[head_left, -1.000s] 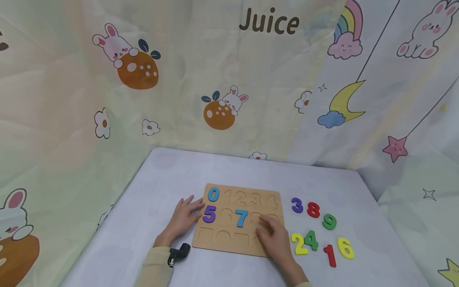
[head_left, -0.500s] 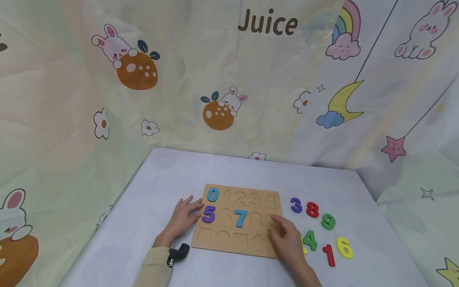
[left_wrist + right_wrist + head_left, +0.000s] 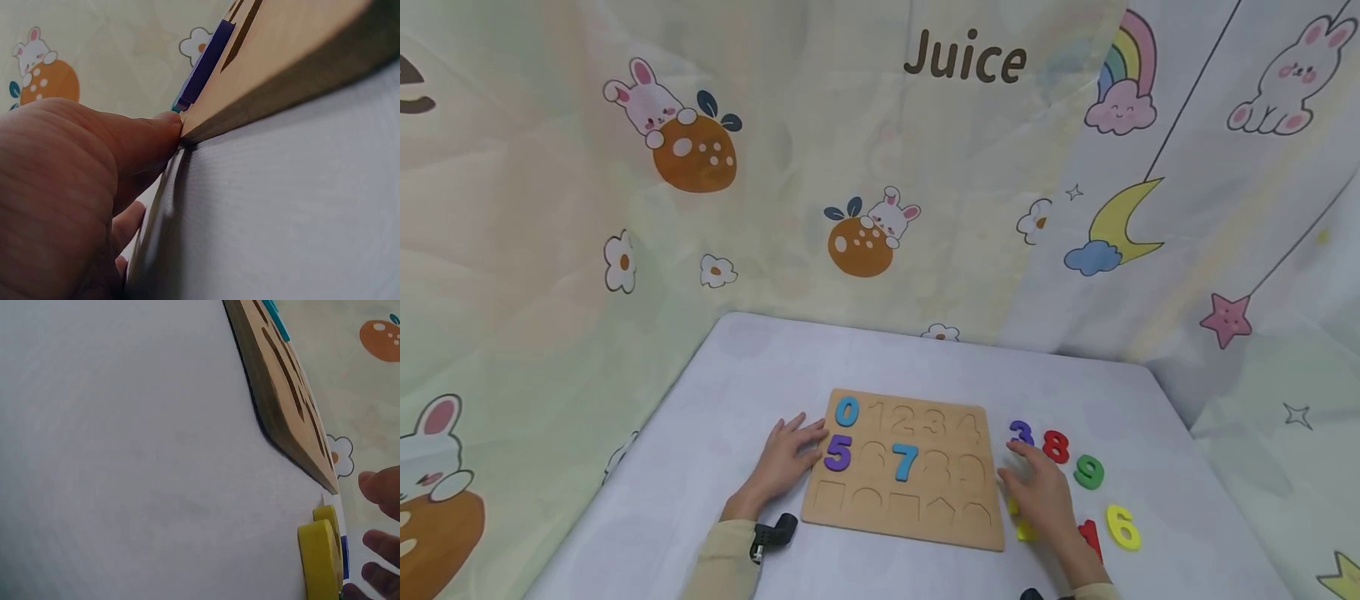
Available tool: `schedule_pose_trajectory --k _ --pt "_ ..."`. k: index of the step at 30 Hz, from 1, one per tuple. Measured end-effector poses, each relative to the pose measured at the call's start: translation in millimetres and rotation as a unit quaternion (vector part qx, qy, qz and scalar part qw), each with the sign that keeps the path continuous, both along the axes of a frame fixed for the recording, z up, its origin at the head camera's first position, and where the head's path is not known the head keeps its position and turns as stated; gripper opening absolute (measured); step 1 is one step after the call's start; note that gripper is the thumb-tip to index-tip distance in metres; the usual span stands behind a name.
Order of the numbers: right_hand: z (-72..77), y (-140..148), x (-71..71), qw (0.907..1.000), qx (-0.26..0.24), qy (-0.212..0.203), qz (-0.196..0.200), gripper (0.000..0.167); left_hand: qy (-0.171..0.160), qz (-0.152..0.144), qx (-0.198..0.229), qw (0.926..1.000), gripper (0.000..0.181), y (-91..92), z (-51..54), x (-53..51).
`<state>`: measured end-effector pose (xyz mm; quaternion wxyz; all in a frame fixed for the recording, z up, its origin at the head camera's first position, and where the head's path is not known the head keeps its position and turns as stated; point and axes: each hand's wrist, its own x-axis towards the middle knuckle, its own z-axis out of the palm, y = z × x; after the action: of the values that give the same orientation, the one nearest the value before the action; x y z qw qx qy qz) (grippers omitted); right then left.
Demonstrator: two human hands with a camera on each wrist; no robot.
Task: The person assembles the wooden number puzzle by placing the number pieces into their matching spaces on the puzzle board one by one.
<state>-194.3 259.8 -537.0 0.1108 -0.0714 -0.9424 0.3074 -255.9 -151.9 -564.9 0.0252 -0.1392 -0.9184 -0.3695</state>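
Observation:
My left hand (image 3: 786,458) rests at the left edge of a wooden number puzzle board (image 3: 880,483); in the left wrist view its thumb touches the board's edge. A blue 0 (image 3: 847,412), a purple 5 (image 3: 838,453) and a blue 7 (image 3: 905,462) sit on the board. Just right of the board, my right hand (image 3: 1043,496) hovers over loose number pieces, fingers relaxed and holding nothing. It partly covers the yellow 2 (image 3: 1025,529), the purple 3 (image 3: 1021,431) and the red 1 (image 3: 1090,537). The green 4 is hidden.
Other loose numbers lie to the right: a red 8 (image 3: 1056,447), a green 9 (image 3: 1088,472) and a yellow 6 (image 3: 1123,527). All rest on a white-covered table (image 3: 775,350). A printed curtain (image 3: 790,150) hangs behind it.
My right hand has moved right, from over the board to above the loose pieces, covering the green 4. The left hand keeps its place at the board's edge.

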Motion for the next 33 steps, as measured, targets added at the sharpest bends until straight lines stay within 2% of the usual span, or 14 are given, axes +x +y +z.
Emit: schedule_pose_trajectory --k 4,7,19,26,33 --pt "-3.0 10 -5.0 0.9993 0.01 -0.021 -0.03 0.049 0.005 0.001 0.002 1.0 0.035 0.5 -0.8 -0.2" --pt "-2.7 16 -9.3 0.999 0.008 -0.021 -0.039 0.051 0.007 0.001 0.005 1.0 0.035 0.1 -1.5 -0.5" --pt "-1.0 27 -21.5 0.9986 0.033 -0.019 -0.035 0.058 0.015 0.001 0.007 0.9999 0.035 -0.5 -5.9 -0.8" --pt "-1.4 32 -29.6 0.9968 0.054 -0.054 -0.024 0.066 0.012 0.001 0.001 0.9999 0.036 -0.4 -6.1 -1.0" --pt "-3.4 37 -37.9 0.9951 0.068 -0.071 -0.015 0.064 0.01 -0.001 0.001 0.9999 0.036 0.0 -3.8 -0.2"
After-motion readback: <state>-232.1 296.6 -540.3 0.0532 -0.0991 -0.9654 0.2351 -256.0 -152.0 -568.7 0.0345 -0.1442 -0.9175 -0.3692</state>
